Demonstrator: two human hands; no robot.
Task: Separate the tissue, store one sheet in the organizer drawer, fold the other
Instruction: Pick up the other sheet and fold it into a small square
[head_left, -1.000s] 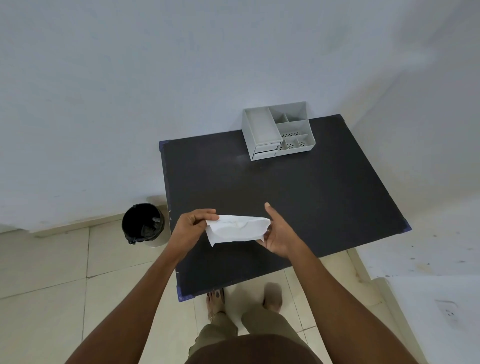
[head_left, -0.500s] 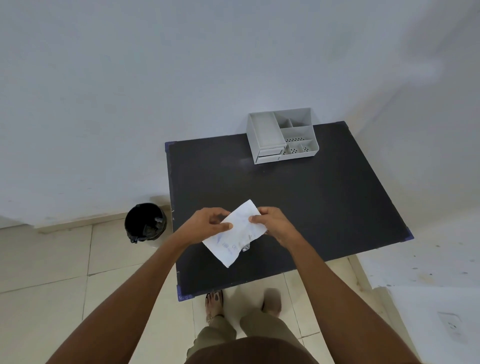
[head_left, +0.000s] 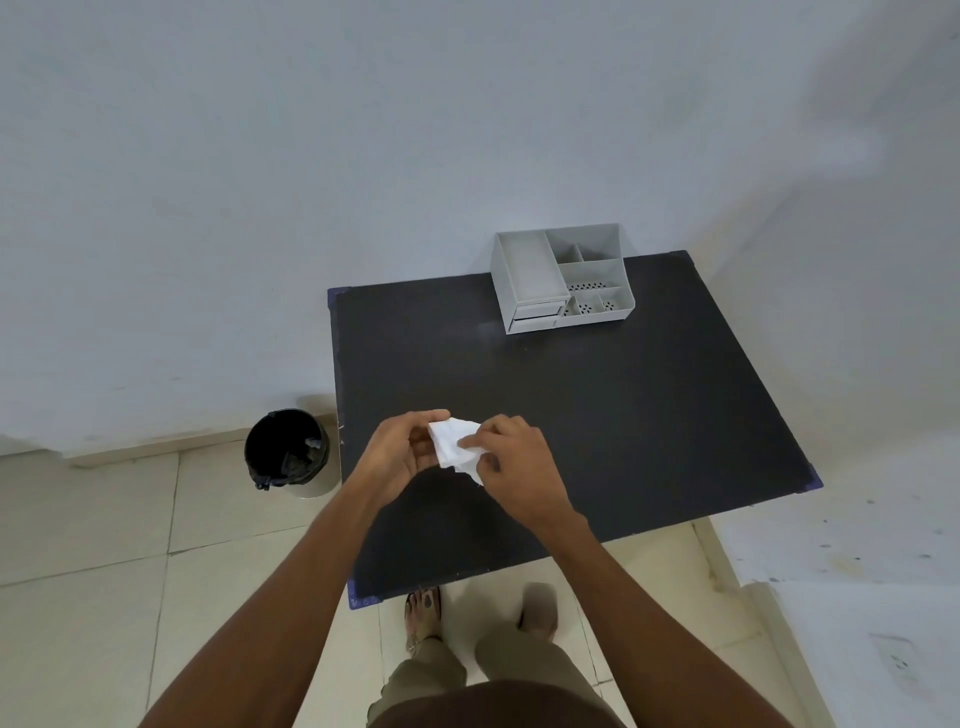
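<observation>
A white tissue (head_left: 453, 447) is bunched small between both my hands, above the near left part of the black table (head_left: 597, 415). My left hand (head_left: 397, 453) pinches its left side with thumb on top. My right hand (head_left: 514, 467) pinches its right side and covers part of it. I cannot tell whether the sheets have come apart. The grey organizer (head_left: 558, 278) stands at the table's far edge against the wall, with two small shut drawers (head_left: 535, 318) at its front left and open compartments on the right.
A round bin lined with a black bag (head_left: 287, 451) stands on the tiled floor left of the table. White walls close in behind and to the right. My feet are under the table's near edge.
The tissue went from a wide strip stretched between my hands, to a tilted sheet, to a small bunch now. My hands have come closer together.
</observation>
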